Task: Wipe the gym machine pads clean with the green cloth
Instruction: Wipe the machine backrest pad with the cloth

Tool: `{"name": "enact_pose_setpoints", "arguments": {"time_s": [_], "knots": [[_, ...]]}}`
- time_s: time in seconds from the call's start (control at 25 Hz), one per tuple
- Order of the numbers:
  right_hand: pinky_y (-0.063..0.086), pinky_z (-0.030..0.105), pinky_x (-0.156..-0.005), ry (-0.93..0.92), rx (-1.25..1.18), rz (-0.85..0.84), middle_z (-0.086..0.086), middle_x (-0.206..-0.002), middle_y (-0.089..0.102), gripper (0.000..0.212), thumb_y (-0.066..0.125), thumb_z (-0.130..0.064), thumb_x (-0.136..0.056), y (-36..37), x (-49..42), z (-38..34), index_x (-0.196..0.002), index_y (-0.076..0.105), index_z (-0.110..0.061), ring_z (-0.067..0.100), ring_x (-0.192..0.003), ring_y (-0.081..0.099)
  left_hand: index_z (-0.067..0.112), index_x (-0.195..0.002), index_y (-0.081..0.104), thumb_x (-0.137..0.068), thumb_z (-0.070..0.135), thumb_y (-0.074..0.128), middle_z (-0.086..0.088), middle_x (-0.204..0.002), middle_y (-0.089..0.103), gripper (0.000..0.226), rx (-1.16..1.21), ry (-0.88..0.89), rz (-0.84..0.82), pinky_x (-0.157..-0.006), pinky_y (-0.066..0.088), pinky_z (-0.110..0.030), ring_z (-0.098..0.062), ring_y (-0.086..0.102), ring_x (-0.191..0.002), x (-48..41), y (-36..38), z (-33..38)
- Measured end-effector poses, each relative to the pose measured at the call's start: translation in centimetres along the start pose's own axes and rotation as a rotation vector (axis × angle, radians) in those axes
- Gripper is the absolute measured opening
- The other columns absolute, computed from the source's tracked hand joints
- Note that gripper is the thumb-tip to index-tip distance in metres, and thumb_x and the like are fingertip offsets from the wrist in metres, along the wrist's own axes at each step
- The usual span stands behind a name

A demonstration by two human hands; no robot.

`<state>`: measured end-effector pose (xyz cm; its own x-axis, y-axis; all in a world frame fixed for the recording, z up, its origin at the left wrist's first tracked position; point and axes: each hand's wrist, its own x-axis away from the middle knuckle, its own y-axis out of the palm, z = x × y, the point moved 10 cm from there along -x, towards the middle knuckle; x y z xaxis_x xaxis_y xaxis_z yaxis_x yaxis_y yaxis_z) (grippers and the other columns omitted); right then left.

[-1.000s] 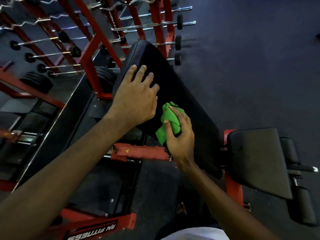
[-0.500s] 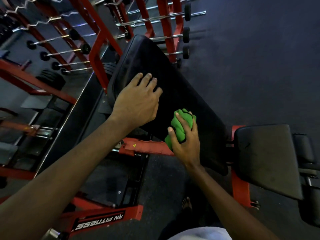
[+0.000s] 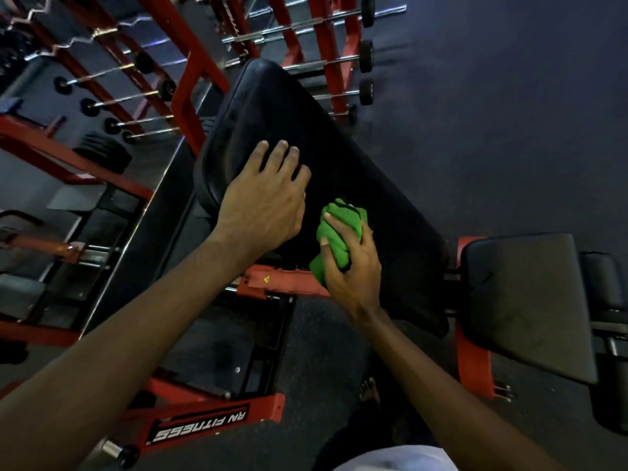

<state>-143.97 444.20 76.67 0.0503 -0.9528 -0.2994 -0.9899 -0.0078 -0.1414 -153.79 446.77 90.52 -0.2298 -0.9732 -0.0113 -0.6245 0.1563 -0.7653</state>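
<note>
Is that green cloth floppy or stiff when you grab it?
Probably floppy: the green cloth is crumpled into folds in the right hand. Likely light too; one hand holds the whole wad. Its loose corner droops below the thumb, so it should sag when lifted.

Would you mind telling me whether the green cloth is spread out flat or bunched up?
Bunched up. The green cloth is a crumpled wad gripped in the right hand, against the black pad.

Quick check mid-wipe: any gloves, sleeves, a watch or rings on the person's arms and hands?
None visible. The left hand and right hand are ungloved, with no rings or watch showing. The left forearm and right forearm are uncovered to the frame edge. A pale garment shows at the bottom.
</note>
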Motion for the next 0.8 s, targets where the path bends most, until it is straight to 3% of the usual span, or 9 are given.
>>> {"name": "enact_pose_setpoints", "arguments": {"time_s": [0.12, 0.32, 0.44, 0.52, 0.6, 0.72, 0.8], "knots": [[0.038, 0.041, -0.117, -0.052, 0.089, -0.096, -0.001, -0.156, 0.037, 0.051, 0.061, -0.030, -0.094, -0.6, 1.9, 2.8, -0.144, 0.053, -0.026, 0.018, -0.148, 0.032, 0.007, -0.137, 0.052, -0.101, 0.031, 0.036, -0.021, -0.149, 0.045, 0.046, -0.009, -0.011, -0.020, -0.118, 0.024, -0.052, -0.036, 0.037, -0.142, -0.2, 0.2, 0.3], [0.045, 0.049, -0.108, 0.268, 0.117, 0.029, -0.001, -0.153, 0.042, 0.050, 0.049, -0.043, -0.093, -2.9, 3.6, 9.0, -0.143, 0.049, -0.041, 0.022, -0.143, 0.042, 0.009, -0.145, 0.042, -0.097, 0.019, 0.041, -0.019, -0.157, 0.033, 0.049, 0.050, 0.054, -0.072, -0.120, 0.024, -0.047, -0.034, 0.029, -0.147, -0.4, 1.4, 2.6], [0.039, 0.042, -0.116, 0.157, 0.045, 0.059, -0.002, -0.152, 0.045, 0.039, 0.052, -0.037, -0.100, -1.6, 2.3, 4.5, -0.138, 0.057, -0.034, 0.015, -0.146, 0.037, 0.009, -0.147, 0.041, -0.103, 0.025, 0.039, -0.019, -0.158, 0.034, 0.047, 0.056, 0.083, -0.083, -0.119, 0.025, -0.045, -0.034, 0.030, -0.147, -0.7, 1.9, 3.9], [0.035, 0.034, -0.117, 0.046, 0.046, -0.010, 0.000, -0.153, 0.042, 0.042, 0.056, -0.030, -0.100, -1.0, 2.4, 2.8, -0.141, 0.055, -0.029, 0.013, -0.146, 0.034, 0.009, -0.148, 0.039, -0.105, 0.032, 0.032, -0.019, -0.158, 0.032, 0.049, 0.057, 0.100, -0.109, -0.120, 0.023, -0.046, -0.034, 0.028, -0.148, -0.8, 2.6, 4.6], [0.036, 0.036, -0.117, 0.038, 0.107, -0.072, 0.002, -0.156, 0.038, 0.050, 0.057, -0.030, -0.096, -1.2, 3.3, 4.8, -0.146, 0.050, -0.029, 0.017, -0.146, 0.035, 0.008, -0.149, 0.037, -0.106, 0.035, 0.027, -0.019, -0.159, 0.031, 0.052, 0.035, 0.128, -0.121, -0.121, 0.021, -0.046, -0.034, 0.026, -0.148, -0.8, 2.8, 5.2], [0.044, 0.041, -0.111, 0.260, 0.188, -0.010, 0.000, -0.156, 0.039, 0.053, 0.049, -0.041, -0.094, -3.6, 5.0, 10.7, -0.147, 0.046, -0.040, 0.020, -0.144, 0.040, 0.007, -0.149, 0.038, -0.106, 0.036, 0.026, -0.020, -0.157, 0.033, 0.053, 0.014, 0.138, -0.116, -0.121, 0.022, -0.047, -0.034, 0.028, -0.147, -0.7, 2.7, 5.1], [0.048, 0.041, -0.105, 0.391, 0.161, 0.056, -0.002, -0.151, 0.043, 0.044, 0.048, -0.042, -0.099, -4.5, 5.3, 11.9, -0.143, 0.049, -0.042, 0.018, -0.137, 0.047, 0.007, -0.149, 0.038, -0.105, 0.037, 0.025, -0.020, -0.157, 0.034, 0.054, 0.010, 0.140, -0.123, -0.121, 0.022, -0.048, -0.035, 0.029, -0.147, -0.6, 2.7, 5.1]]}}
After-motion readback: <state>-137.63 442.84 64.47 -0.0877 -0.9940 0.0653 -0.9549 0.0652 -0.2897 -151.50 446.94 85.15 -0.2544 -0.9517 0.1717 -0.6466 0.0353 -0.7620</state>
